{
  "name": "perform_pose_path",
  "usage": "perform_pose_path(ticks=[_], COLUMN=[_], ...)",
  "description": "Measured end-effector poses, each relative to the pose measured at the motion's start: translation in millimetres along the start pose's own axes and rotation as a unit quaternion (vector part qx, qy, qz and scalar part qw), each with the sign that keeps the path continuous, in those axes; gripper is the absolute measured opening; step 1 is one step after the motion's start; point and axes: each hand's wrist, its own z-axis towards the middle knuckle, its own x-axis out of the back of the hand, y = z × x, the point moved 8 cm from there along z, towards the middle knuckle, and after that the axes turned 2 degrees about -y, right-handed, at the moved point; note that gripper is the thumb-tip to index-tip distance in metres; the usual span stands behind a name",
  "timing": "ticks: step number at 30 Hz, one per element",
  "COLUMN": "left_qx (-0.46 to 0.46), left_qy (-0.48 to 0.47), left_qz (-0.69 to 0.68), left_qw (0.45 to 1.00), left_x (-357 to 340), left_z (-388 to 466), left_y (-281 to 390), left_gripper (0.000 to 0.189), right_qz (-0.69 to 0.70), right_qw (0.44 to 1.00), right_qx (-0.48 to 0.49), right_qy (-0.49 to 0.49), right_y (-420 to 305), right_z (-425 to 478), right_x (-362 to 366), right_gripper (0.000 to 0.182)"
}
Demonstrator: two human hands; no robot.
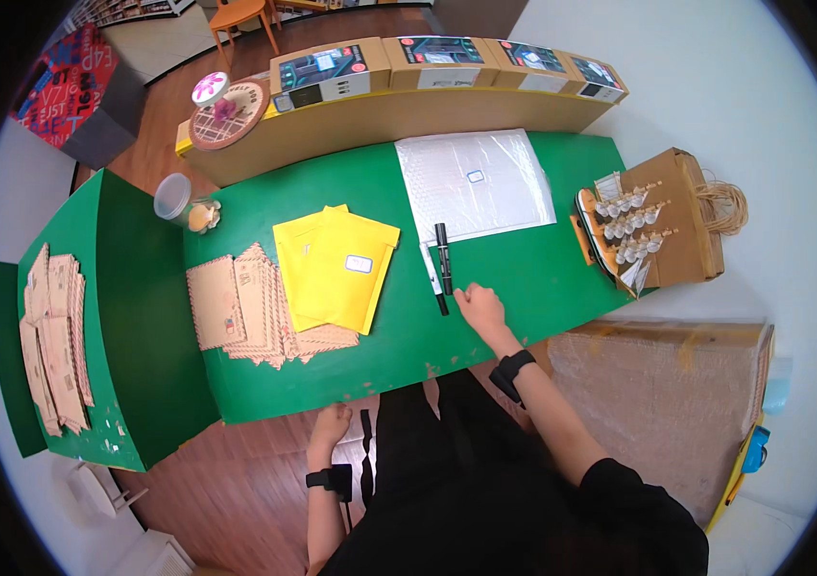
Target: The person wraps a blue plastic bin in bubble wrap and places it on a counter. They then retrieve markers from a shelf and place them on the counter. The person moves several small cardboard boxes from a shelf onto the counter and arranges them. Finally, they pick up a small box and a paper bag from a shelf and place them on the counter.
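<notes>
My right hand (480, 308) rests curled over the green table (401, 367), just right of two marker pens; whether its fingers are fully closed I cannot tell. One is a black marker (444, 259), the other a white marker with a black cap (433, 279). Below the table's front edge, my left hand (331, 423) hangs with fingers curled and nothing visible in it. Yellow padded envelopes (340, 288) overlap kraft airmail envelopes (254, 309) with striped edges, left of the markers. Behind the markers lies a silvery bubble mailer (480, 194) bearing a small label.
A model sailing ship (606, 234) stands by a kraft paper bag (689, 245) at right. Boxes (444, 65) line the back ledge. At left are a clear plastic jar (173, 196), a seashell ornament (203, 215) and more envelopes (59, 338) on a raised green surface.
</notes>
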Motion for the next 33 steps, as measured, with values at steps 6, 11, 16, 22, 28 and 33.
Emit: perform_pose_path(ticks=[6, 11, 16, 22, 28, 33], left_qx=[-0.027, -0.122, -0.181, -0.118, -0.158, -0.119], left_qy=[0.037, 0.245, 0.372, 0.347, 0.299, 0.356], left_qz=[-0.043, -0.101, -0.025, 0.074, 0.062, -0.056], left_qw=[0.998, 0.957, 0.910, 0.927, 0.939, 0.925], left_x=[22.8, 85.1, 128.3, 135.5, 84.1, 92.3], left_z=[-2.5, -8.2, 26.7, 89.0, 90.4, 78.0], left_y=[18.9, 73.3, 103.4, 108.4, 118.0, 86.0], left_gripper=[0.024, 0.019, 0.036, 0.058, 0.043, 0.034], right_qz=[0.010, 0.037, 0.151, 0.113, 0.107, 0.134], right_qw=[0.999, 0.997, 0.987, 0.993, 0.994, 0.989], right_qx=[0.028, 0.061, -0.021, 0.005, -0.014, -0.050], right_qy=[-0.033, -0.027, -0.054, -0.027, -0.030, -0.047], right_y=[24.8, 59.5, 83.8, 160.3, 179.9, 203.1], right_z=[-22.2, -26.8, -41.8, -60.0, -93.5, -95.8], right_x=[14.3, 37.7, 68.9, 57.8, 56.0, 42.0], right_gripper=[0.033, 0.031, 0.025, 0.024, 0.022, 0.019])
